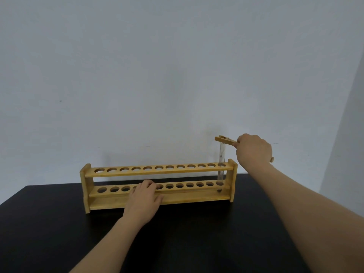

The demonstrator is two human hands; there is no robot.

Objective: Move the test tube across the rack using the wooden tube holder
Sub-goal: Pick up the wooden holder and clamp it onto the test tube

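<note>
A long wooden rack (197,199) with two rows of holes stands on the black table. A clear glass test tube (222,156) stands upright in the rightmost holes, its lower end down at the rack's bottom board. The wooden tube holder (226,140) clamps the tube near its top. My right hand (254,150) is closed around the holder's handle, above the rack's right end. My left hand (144,201) rests flat on the rack's lower shelf, left of centre, with fingers spread over several holes.
The black table (49,233) runs up to a plain grey-white wall (157,75) right behind the rack. The table's back edge lies just behind the rack. All other holes of the rack hold nothing.
</note>
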